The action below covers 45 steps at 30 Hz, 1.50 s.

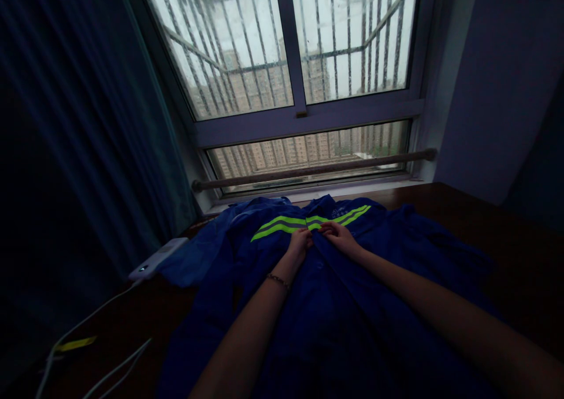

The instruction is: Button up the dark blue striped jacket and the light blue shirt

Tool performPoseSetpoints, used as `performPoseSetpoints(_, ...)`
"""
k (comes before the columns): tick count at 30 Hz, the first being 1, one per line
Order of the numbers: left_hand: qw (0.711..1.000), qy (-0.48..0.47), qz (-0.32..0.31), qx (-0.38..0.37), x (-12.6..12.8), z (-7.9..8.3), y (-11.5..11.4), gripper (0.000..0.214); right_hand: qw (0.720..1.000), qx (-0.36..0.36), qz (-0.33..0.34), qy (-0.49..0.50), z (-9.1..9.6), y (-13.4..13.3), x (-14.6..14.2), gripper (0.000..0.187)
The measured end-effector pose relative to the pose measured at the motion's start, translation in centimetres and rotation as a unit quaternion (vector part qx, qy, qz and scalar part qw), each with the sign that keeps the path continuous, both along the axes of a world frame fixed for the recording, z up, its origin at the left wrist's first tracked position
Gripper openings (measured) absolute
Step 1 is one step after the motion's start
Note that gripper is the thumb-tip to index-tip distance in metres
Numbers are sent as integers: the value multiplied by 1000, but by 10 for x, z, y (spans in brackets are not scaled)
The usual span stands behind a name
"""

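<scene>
A dark blue work jacket (273,270) lies spread out with its collar towards the window. Across its chest runs a yellow-green and grey reflective stripe, parted at the front opening. Just below the stripe, my left hand (300,241) pinches the front edge of the jacket. My right hand (339,237) is closed on the other front edge, its fingertips at the stripe. The two hands are close together but apart. Small lettering shows on the chest above the stripe. What lies between my fingertips is too dark to make out.
A white device (159,258) with a cable sits left of the jacket on the dark wooden surface (434,196). Lighter blue cloth (187,265) lies beside it. Further left are a yellow strip (77,344) and a curtain (88,123). A rail (317,170) crosses the window.
</scene>
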State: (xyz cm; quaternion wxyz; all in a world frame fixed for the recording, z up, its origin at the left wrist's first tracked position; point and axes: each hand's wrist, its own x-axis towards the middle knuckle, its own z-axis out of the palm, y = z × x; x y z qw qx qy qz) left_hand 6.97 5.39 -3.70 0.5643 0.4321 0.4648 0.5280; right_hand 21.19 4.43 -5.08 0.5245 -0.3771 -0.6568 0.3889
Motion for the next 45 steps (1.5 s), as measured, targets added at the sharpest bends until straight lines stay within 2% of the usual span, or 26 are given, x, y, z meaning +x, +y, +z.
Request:
performPoseSetpoints(6, 999, -16, 7, -26, -1, -5, 5, 21, 998, 27, -11, -61, -4, 2, 1, 35)
performPoseSetpoints(14, 1000, 0, 24, -13, -2, -8, 4, 33, 992, 51, -20, -116, -8, 8, 2, 40)
performPoseSetpoints(17, 1000, 9, 27, -5, -2, -9, 4, 34, 980, 105, -31, -168, -7, 2, 1, 41)
performPoseSetpoints(20, 999, 19, 29, 1, -1, -9, 4, 33, 957, 173, -48, -226, -4, -8, 0, 51)
performPoseSetpoints(23, 999, 31, 31, 8, -1, -9, 4, 32, 943, 194, -51, -266, -2, -15, -1, 58)
performPoseSetpoints(28, 998, 43, 24, 27, 0, -9, 4, 34, 955, 146, -46, -255, -6, -6, -1, 56)
performPoseSetpoints(32, 998, 45, 16, 47, 2, -11, 2, 33, 984, 41, -10, -171, -5, 5, 1, 53)
performPoseSetpoints(36, 997, 52, 15, 63, 4, -11, -1, 32, 991, -40, 45, -123, 1, 9, 5, 51)
performPoseSetpoints(41, 995, 60, 10, 75, 6, -10, -2, 30, 991, -62, 70, -94, 3, 6, 8, 50)
performPoseSetpoints(45, 994, 71, 6, 77, 5, -10, 1, 28, 993, -24, 1, -113, 0, 4, 7, 49)
